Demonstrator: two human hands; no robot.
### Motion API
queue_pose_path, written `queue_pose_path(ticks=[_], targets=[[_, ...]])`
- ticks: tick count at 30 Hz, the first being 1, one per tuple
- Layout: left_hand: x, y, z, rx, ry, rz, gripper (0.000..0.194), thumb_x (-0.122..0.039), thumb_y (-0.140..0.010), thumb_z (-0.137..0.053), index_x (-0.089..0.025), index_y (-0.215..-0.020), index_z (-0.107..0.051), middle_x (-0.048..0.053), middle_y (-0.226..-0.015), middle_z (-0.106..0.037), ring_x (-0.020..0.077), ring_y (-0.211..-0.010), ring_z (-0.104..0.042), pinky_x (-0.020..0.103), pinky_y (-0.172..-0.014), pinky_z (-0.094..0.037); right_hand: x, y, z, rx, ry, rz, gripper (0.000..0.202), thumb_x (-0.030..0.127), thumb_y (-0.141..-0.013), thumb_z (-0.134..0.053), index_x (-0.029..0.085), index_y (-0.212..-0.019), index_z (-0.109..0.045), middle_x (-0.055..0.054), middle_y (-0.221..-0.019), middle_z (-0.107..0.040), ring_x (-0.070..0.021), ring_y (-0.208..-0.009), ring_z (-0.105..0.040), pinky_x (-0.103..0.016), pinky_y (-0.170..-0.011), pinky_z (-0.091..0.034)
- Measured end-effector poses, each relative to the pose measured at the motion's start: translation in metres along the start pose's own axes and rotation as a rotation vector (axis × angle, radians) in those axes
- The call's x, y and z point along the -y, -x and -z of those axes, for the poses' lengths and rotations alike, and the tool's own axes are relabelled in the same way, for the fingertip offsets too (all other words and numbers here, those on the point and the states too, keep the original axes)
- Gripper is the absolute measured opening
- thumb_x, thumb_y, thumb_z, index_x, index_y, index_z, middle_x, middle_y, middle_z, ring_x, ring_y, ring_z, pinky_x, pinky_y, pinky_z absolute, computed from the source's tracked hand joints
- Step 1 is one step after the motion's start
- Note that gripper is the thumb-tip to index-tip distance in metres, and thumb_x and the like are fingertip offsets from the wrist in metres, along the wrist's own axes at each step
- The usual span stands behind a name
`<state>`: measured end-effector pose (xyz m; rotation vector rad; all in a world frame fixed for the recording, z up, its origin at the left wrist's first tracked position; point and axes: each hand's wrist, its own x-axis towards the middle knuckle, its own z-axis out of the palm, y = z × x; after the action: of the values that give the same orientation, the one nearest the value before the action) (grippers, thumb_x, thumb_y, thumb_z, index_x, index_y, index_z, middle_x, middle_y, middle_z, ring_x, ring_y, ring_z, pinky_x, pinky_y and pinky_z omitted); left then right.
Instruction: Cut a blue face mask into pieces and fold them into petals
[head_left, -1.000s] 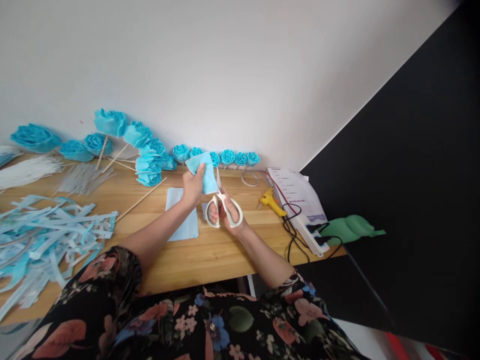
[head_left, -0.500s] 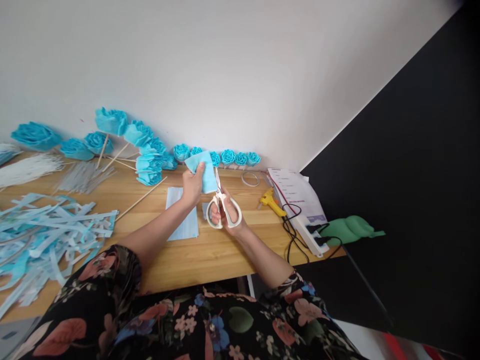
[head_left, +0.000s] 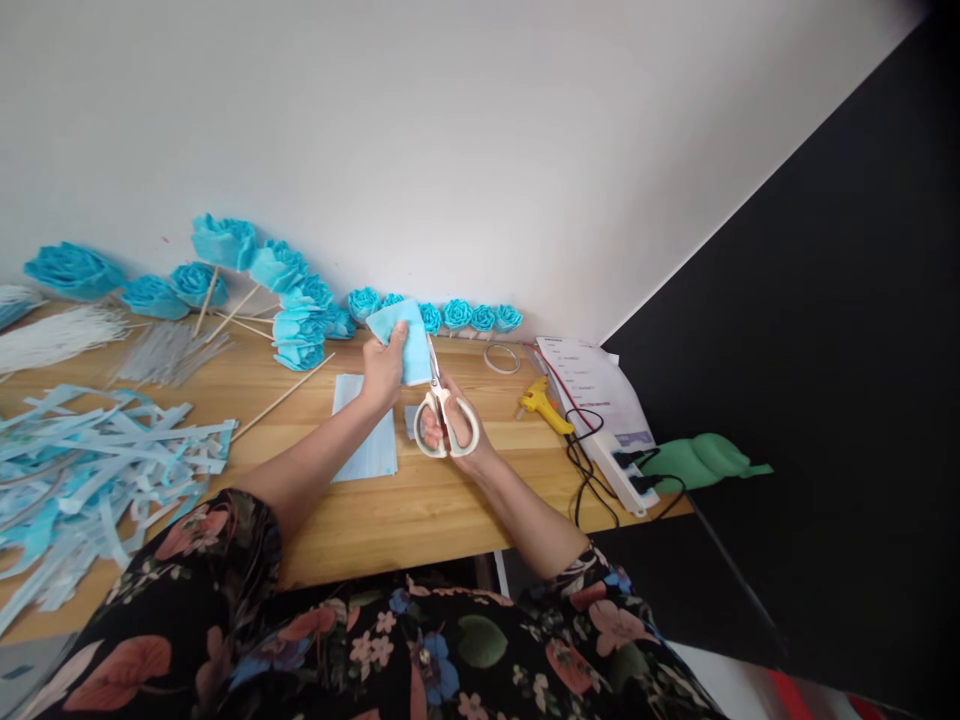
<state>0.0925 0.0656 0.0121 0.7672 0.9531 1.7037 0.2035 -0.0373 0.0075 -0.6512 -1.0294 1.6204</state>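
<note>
Between thumb and fingers, my left hand (head_left: 384, 368) holds a light blue sheet (head_left: 414, 352) upright above the table. My right hand (head_left: 459, 425) grips white-handled scissors (head_left: 444, 415), with some fingers through the handle loops. The scissor blades point up along the right edge of the blue sheet, close to it. Below my left forearm lies a stack of pale blue sheets (head_left: 367, 450) on the wooden table. A small greyish piece (head_left: 412, 420) lies just left of the scissors, partly hidden by them.
Blue paper flowers (head_left: 300, 335) line the wall. Cut blue strips (head_left: 97, 480) are heaped at left, near bundled grey stems (head_left: 169, 350). On the right are a yellow glue gun (head_left: 545, 405), a power strip (head_left: 626, 480) with black cables, papers (head_left: 600, 385) and a tape ring (head_left: 501, 359).
The scissor handles have drawn slightly closer together. The blue sheet and my left hand have shifted a little to the left.
</note>
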Motion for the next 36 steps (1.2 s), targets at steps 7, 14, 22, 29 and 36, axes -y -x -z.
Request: queue_pose_path(ticks=[7,14,22,29,36], targets=[[-0.004,-0.003,-0.001,-0.022,0.024,0.028,0.038,-0.047,-0.067,-0.078,-0.013,-0.075,-0.064,-0.002,-0.067,-0.059,0.0105,-0.061,-0.05,0.023,-0.058,-0.042,-0.001,0.001,0.006,0.087,0.048,-0.036,0.05,0.07,-0.085,-0.057,0.026,-0.104,-0.044,0.005,-0.065,-0.053,-0.0122,-0.051,-0.048,-0.023,-0.046,-0.04],[-0.003,-0.008,0.002,-0.014,0.027,0.017,0.04,-0.049,-0.065,-0.079,-0.013,-0.076,-0.065,-0.002,-0.067,-0.059,0.0099,-0.06,-0.049,0.022,-0.058,-0.043,0.0,0.002,0.008,0.127,0.058,-0.035,0.046,0.065,-0.089,-0.055,0.025,-0.109,-0.043,0.004,-0.067,-0.054,-0.0127,-0.052,-0.049,-0.025,-0.048,-0.041],[0.0,0.0,0.003,0.064,-0.031,0.006,0.046,-0.055,-0.065,-0.078,-0.012,-0.079,-0.067,0.0,-0.071,-0.062,0.011,-0.063,-0.051,0.023,-0.061,-0.044,0.001,0.0,0.01,0.079,0.037,-0.045,0.051,0.066,-0.087,-0.057,0.024,-0.114,-0.048,0.004,-0.067,-0.054,-0.0123,-0.052,-0.048,-0.024,-0.046,-0.041],[0.002,0.008,0.001,0.096,-0.054,0.06,0.043,-0.053,-0.065,-0.08,-0.014,-0.071,-0.063,-0.002,-0.063,-0.056,0.0109,-0.057,-0.048,0.023,-0.055,-0.04,0.004,0.0,0.009,0.012,0.099,-0.056,0.065,0.073,-0.081,-0.058,0.024,-0.123,-0.05,0.004,-0.065,-0.053,-0.0126,-0.052,-0.048,-0.024,-0.047,-0.041],[-0.004,0.016,-0.003,0.101,-0.043,0.089,0.045,-0.053,-0.061,-0.08,-0.014,-0.068,-0.06,-0.002,-0.062,-0.057,0.0104,-0.056,-0.048,0.023,-0.053,-0.04,0.001,-0.001,0.01,-0.024,0.098,-0.028,0.064,0.07,-0.083,-0.059,0.026,-0.127,-0.049,0.004,-0.067,-0.055,-0.0125,-0.053,-0.048,-0.025,-0.047,-0.041]])
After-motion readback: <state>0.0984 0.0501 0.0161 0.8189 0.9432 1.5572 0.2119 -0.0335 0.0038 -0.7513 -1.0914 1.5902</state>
